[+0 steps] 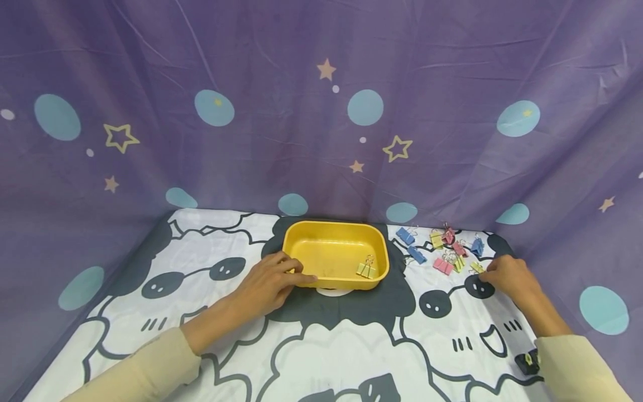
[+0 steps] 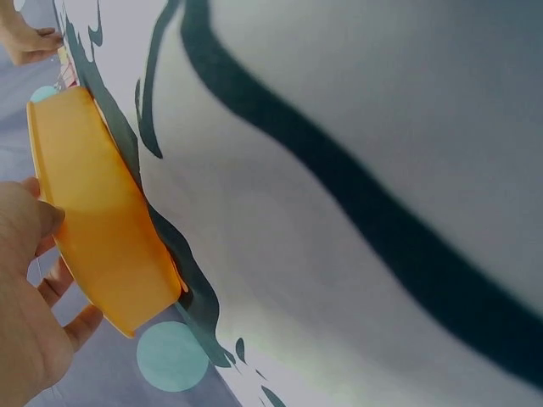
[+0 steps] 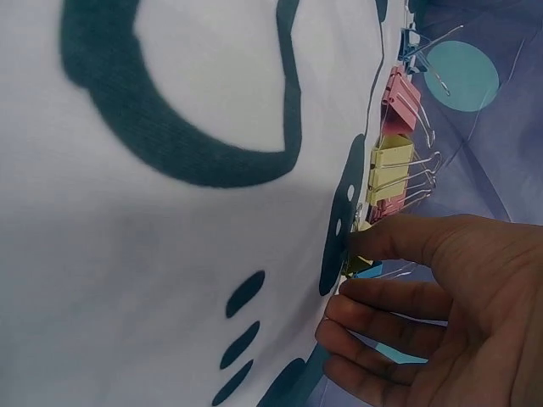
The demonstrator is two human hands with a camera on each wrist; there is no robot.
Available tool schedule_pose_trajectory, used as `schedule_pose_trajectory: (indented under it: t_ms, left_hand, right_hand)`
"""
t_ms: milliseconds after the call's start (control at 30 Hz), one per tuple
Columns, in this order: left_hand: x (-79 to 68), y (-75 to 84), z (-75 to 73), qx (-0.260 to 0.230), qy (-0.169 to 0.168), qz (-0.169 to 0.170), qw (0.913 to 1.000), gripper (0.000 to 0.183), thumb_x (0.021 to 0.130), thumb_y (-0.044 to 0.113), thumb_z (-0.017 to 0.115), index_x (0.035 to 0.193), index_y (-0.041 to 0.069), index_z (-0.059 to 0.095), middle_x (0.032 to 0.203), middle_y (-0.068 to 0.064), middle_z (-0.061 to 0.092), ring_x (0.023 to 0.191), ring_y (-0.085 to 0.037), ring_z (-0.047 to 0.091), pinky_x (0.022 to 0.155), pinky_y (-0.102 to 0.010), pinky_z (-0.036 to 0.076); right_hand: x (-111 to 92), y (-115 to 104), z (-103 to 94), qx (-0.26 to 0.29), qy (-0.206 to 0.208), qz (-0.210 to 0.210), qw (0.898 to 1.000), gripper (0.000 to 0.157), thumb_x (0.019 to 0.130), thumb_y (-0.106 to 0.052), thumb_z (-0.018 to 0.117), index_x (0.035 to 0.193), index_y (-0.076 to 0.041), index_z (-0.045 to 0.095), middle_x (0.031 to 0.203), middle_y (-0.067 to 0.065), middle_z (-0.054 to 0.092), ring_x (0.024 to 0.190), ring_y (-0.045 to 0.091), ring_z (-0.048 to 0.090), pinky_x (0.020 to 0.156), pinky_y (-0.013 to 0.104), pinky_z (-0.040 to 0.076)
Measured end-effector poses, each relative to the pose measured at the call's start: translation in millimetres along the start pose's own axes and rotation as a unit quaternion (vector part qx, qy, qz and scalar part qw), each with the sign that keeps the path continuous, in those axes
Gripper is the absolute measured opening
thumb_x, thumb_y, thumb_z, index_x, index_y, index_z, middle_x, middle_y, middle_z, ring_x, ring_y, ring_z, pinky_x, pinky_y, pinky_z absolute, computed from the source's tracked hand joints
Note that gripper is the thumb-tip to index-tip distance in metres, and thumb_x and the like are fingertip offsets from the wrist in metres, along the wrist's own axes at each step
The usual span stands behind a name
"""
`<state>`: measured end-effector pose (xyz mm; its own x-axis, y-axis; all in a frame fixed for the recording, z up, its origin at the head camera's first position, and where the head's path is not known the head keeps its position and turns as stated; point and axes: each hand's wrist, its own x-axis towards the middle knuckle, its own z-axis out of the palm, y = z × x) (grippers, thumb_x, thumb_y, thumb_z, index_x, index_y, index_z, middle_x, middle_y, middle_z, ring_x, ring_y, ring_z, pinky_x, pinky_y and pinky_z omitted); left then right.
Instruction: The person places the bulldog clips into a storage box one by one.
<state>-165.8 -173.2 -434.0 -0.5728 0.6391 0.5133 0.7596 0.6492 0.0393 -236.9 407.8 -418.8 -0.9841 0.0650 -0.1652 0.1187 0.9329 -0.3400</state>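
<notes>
Looked early: had one yellow clip point(image 1: 365, 271) in the yellow tray point(image 1: 346, 283) at mid-frame, held that with left hand point(image 1: 275, 281), pinched a second clip point(image 1: 477, 268) with right hand point(image 1: 512, 279), had loose clips point(image 1: 443, 266) remaining at frame right.

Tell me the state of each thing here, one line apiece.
Yellow tray: upright, gripped at its rim by the left hand.
Clip inside tray: alone, near the front right corner.
Blue clips: loose on the cloth.
Pink clips: loose.
Farther yellow clips: loose.
Nearest yellow clip: touched by the right hand; pinch unclear.
Cloth: spread out.
Curtain: hanging, creased.
</notes>
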Motion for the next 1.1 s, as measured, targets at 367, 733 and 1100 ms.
schedule_pose_trajectory:
  t_ms: [367, 733, 1100]
  left_hand:
    - [-0.9, 0.4, 0.2, 0.000, 0.005, 0.001, 1.0000, 0.050, 0.089, -0.004, 0.087, 0.123, 0.032, 0.089, 0.108, 0.002, 0.077, 0.098, -0.021, 0.063, 0.085, -0.037, 0.057]
    - [-1.7, 1.2, 0.3, 0.001, 0.002, -0.004, 1.0000, 0.051, 0.089, -0.004, 0.088, 0.124, 0.033, 0.089, 0.108, 0.002, 0.077, 0.099, -0.021, 0.063, 0.085, -0.037, 0.058]
    - [-1.0, 0.8, 0.8, 0.002, 0.006, -0.001, 1.0000, 0.051, 0.088, -0.004, 0.088, 0.122, 0.034, 0.089, 0.107, 0.002, 0.077, 0.098, -0.021, 0.063, 0.085, -0.037, 0.058]
  right_hand:
    - [5.5, 0.3, 3.1, 0.007, 0.005, 0.012, 1.000, 0.045, 0.094, -0.024, 0.083, 0.119, 0.013, 0.078, 0.110, 0.030, 0.079, 0.094, 0.041, 0.069, 0.078, 0.054, 0.058]
    - [10.5, 3.0, 5.2, 0.018, 0.038, -0.015, 0.999, 0.041, 0.093, -0.021, 0.084, 0.122, 0.009, 0.080, 0.122, 0.031, 0.080, 0.109, 0.051, 0.071, 0.080, 0.056, 0.058]
    - [6.7, 7.6, 9.4, 0.020, 0.097, -0.051, 0.994, 0.041, 0.087, -0.032, 0.093, 0.110, 0.002, 0.088, 0.109, 0.025, 0.085, 0.108, 0.053, 0.073, 0.077, 0.056, 0.060]
